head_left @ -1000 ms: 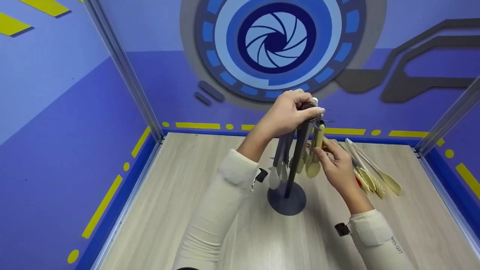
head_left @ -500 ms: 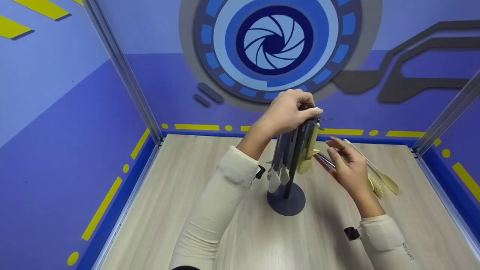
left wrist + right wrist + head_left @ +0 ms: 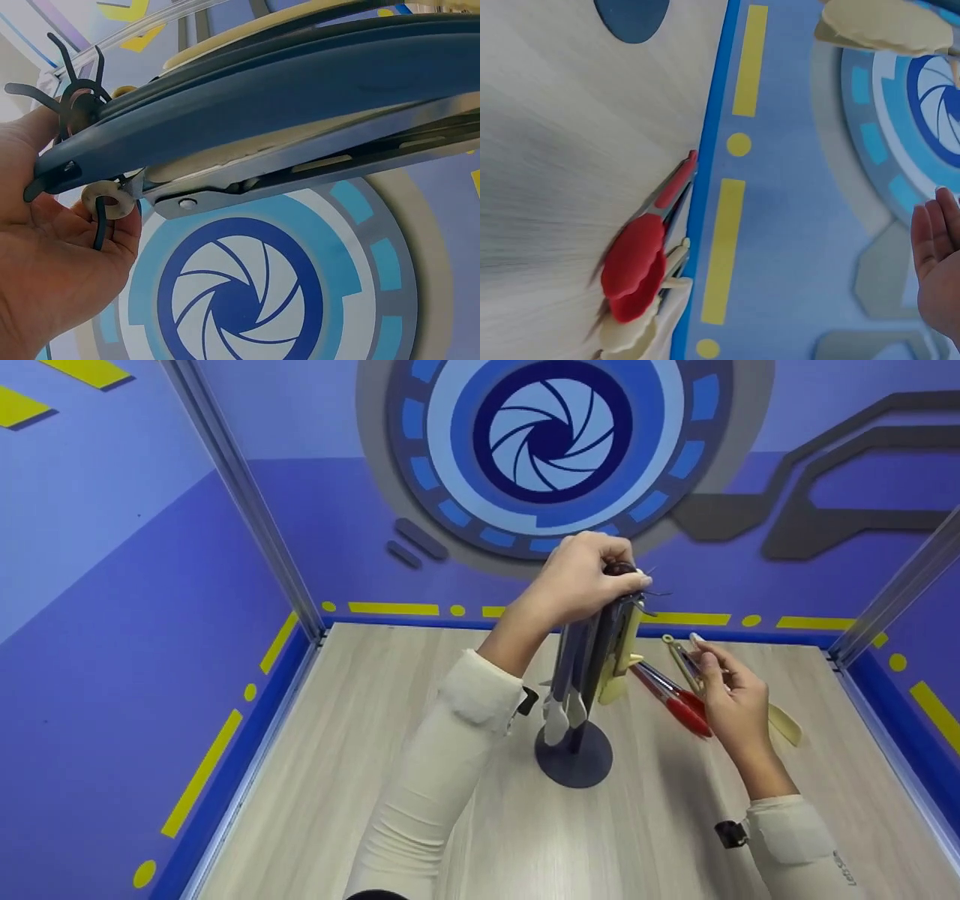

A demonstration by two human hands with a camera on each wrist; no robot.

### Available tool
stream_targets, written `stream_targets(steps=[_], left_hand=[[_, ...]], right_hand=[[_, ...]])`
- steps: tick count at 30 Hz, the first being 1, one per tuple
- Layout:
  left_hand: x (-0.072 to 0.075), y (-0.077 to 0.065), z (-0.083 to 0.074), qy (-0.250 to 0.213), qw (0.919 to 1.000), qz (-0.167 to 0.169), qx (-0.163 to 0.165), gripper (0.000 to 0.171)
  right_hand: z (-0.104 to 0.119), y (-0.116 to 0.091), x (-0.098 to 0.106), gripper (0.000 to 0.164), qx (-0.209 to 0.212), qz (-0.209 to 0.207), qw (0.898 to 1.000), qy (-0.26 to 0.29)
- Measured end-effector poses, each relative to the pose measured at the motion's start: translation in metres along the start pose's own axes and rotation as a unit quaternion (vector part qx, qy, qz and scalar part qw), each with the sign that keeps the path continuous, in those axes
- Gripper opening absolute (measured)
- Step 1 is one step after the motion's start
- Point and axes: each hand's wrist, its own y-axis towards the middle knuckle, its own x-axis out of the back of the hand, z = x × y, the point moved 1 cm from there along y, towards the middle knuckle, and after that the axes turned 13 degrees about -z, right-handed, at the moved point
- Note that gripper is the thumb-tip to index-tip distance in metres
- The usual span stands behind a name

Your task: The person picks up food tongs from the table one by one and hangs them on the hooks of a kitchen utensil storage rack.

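Observation:
In the head view my left hand grips the top of a dark utensil stand, its thumb beside the hooks. Grey-handled utensils with pale heads and cream utensils hang from it upright. The left wrist view shows a blue-grey handle and metal tongs hanging close to that hand's fingers. My right hand is held over the utensils at the right, fingers loosely bent and holding nothing. Red-tipped tongs lie just left of it, and cream tongs show partly behind it.
A cream spatula lies on the wooden tabletop, partly hidden by the right hand. Blue patterned walls enclose the table at the back and sides, with metal posts at the corners.
My right hand has let go of a cream utensil at the stand and moved right, over the lying utensils. The red tongs have come into view. My left hand stays on the stand.

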Motion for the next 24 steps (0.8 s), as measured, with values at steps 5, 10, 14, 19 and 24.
stream_targets(steps=[5,10,14,19,24], left_hand=[[0.000,-0.001,-0.005,0.042,0.9989,-0.003,0.019,0.029],[-0.002,-0.006,-0.008,0.096,0.9951,-0.018,0.013,0.032],[-0.006,-0.008,-0.009,0.097,0.9948,-0.030,0.006,0.028],[-0.010,-0.008,-0.007,0.103,0.9940,-0.038,-0.002,0.025],[-0.013,-0.010,-0.004,0.118,0.9919,-0.047,-0.008,0.025]], right_hand=[[-0.008,0.002,0.000,0.033,-0.029,-0.002,0.999,-0.015],[-0.011,0.004,-0.003,0.035,-0.036,-0.008,0.999,-0.018],[-0.017,0.004,-0.006,0.037,-0.048,-0.006,0.999,-0.018],[-0.027,0.004,-0.011,0.037,-0.058,-0.001,0.998,-0.038],[-0.041,0.005,-0.016,0.036,-0.072,0.025,0.995,-0.070]])
